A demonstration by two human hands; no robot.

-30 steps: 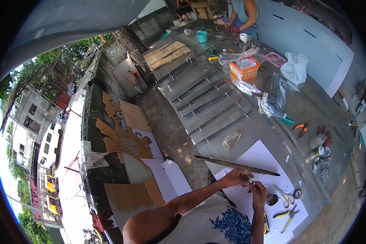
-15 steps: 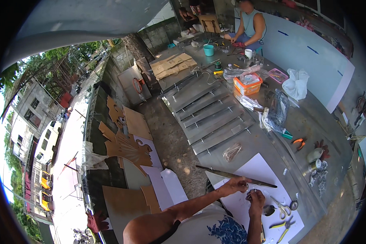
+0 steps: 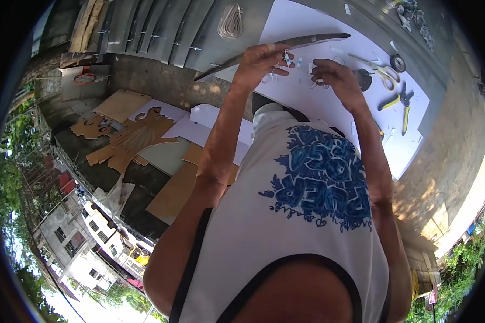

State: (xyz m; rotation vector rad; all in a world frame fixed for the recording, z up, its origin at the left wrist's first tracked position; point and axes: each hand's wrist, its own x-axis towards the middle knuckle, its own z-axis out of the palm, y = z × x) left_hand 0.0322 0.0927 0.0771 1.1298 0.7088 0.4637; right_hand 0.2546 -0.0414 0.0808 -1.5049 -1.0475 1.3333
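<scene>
My left hand pinches a small white piece with a blue band at its fingertips. Thin pale wires hang below those fingers. Across a small gap, my right hand has its fingers curled in, with something small and pale at the tips that I cannot make out. Both are over a white sheet on the table. A long dark strip lies just beyond the left hand. Beside the right hand are a dark round object, white-handled scissors, yellow-handled pliers and a black tape roll.
Toward the far left of the table lie a coil of pale cord and several grey metal strips. Brown cut-out panels and white sheets rest lower down, left of my arm.
The view has tilted down toward my body, and the far end of the table has left it. My hands have moved apart; before, their fingertips were close together.
</scene>
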